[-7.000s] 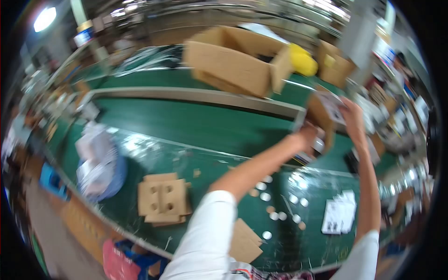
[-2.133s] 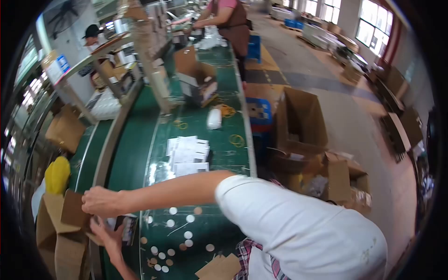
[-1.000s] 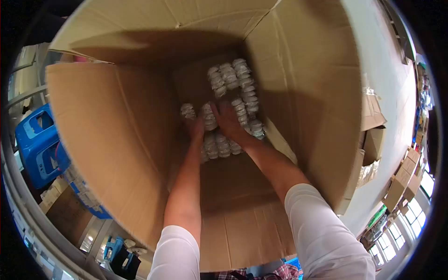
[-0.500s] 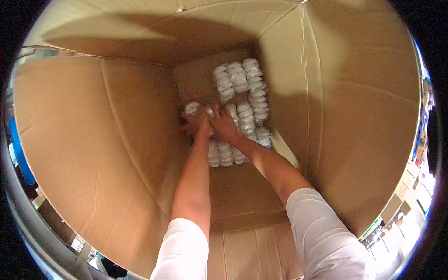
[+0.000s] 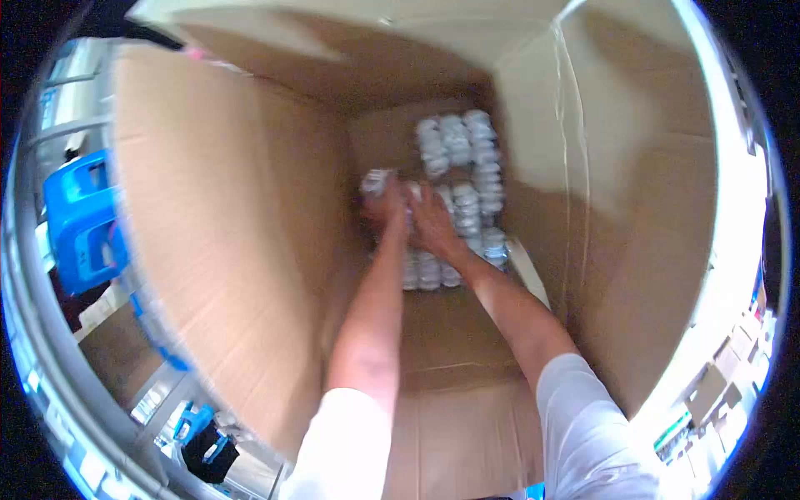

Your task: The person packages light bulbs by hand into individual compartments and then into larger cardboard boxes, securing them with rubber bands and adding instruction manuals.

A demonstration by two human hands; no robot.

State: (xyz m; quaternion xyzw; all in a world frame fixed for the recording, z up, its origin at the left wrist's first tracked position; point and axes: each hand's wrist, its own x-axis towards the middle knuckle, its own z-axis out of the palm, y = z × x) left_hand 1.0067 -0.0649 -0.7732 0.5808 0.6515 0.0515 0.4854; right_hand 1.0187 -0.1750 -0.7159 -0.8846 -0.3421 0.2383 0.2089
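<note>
Deep inside a large cardboard box (image 5: 450,329), both my arms reach down to plastic-wrapped stacks of white, round, ridged pieces; what the pieces are I cannot make out. My left hand (image 5: 387,208) is curled around a wrapped stack (image 5: 377,178) by the left wall, its top end showing past the fingers. Motion blur and the hand hide the rest of that stack. Right beside it, my right hand (image 5: 432,221) has its fingers stretched out over the neighbouring stacks, touching them. Another wrapped stack (image 5: 467,208) lies just right of my right hand.
More wrapped stacks (image 5: 455,140) lie toward the far right corner, and a near row (image 5: 428,271) sits below my hands. A pale cardboard flap (image 5: 528,271) sticks up at the right. Outside, a blue plastic item (image 5: 83,221) stands left of the box.
The view has shifted, so the box interior and hands appear farther right and more surroundings show at left. Both hands stay among the same stacks, with the right fingers a little farther from the left hand.
</note>
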